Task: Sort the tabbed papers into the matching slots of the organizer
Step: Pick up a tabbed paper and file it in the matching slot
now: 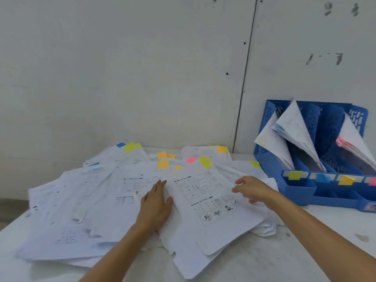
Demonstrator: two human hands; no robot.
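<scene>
My left hand (pixel 156 202) lies flat on the heap of white printed, colour-tabbed papers (pixel 81 210) mid-bench. My right hand (pixel 252 190) curls at the edge of the lime-tabbed top sheet (pixel 205 202), hold unclear. The blue perforated plastic organizer (pixel 270 165) at the right edge holds some; most remain.

Probably an office or back-room workspace, can't tell which: I'm at a white table (pixel 305 251) against a bare panelled wall (pixel 142 68). Printed worksheets (pixel 81 210) with coloured tabs (pixel 162 164) are spread out, blue file organizer (pixel 301 192) at right.
</scene>
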